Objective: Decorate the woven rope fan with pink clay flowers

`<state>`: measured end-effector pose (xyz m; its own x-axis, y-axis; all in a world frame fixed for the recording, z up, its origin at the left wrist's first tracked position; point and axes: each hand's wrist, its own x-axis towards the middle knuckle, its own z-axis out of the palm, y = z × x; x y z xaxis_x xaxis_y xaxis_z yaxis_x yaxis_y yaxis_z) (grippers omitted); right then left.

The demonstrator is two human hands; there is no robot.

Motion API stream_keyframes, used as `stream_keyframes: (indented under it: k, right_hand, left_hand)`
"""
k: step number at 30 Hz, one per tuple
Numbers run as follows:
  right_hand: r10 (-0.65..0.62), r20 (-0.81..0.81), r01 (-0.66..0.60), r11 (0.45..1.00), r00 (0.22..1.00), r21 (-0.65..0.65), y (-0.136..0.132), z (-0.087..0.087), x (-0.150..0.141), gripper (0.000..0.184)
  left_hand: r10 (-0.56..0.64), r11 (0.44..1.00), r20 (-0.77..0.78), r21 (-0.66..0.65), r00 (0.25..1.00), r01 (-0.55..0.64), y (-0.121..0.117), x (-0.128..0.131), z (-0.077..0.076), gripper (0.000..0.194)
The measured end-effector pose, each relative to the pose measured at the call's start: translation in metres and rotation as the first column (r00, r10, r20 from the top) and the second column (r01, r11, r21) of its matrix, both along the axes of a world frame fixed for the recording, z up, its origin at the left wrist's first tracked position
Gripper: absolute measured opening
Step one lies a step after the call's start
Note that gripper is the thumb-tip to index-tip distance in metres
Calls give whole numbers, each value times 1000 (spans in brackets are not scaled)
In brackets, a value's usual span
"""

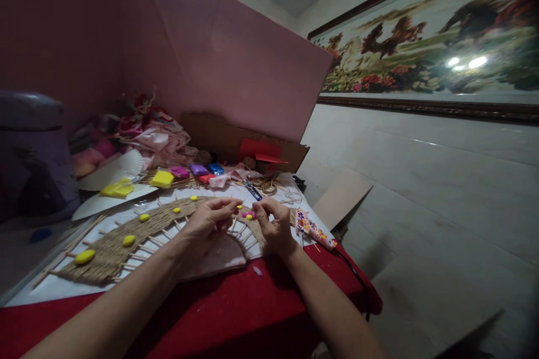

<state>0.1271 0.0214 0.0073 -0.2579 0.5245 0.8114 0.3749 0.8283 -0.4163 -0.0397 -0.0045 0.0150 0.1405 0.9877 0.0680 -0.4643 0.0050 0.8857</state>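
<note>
A fan-shaped weaving of brown cord on thin sticks [162, 223] lies across the table, dotted with several yellow clay discs [85, 257]. Over its right part, my left hand [213, 217] is closed, thumb and fingers pinched together; anything between them is too small to make out. Facing it, my right hand [274, 226] has its thumb and bent forefinger pressed together, and what they hold, if anything, is hidden. Between the two hands, a small pink piece with a yellow disc [249, 216] shows at the right fingertips; I cannot tell whether it rests on the weaving.
Yellow clay [162, 179], a purple packet [199, 169] and a blue packet [216, 168] lie behind the weaving. Blue-handled scissors [253, 189] lie beyond my hands. A flower-patterned object with a black cord [314, 227] is at right. Red cloth [219, 308] covers the front.
</note>
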Motion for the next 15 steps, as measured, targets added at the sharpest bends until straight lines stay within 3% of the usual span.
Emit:
stream_keyframes:
  k: [11,15]
  right_hand:
    - [0,1,0,999,1000,32,0,0,0,24]
    - [-19,5,18,999,1000,37,0,1,0,25]
  left_hand:
    - [-10,997,134,-73,991,20,-3,-1,6,16]
    - [-49,996,151,-71,987,60,-3,-2,6,21]
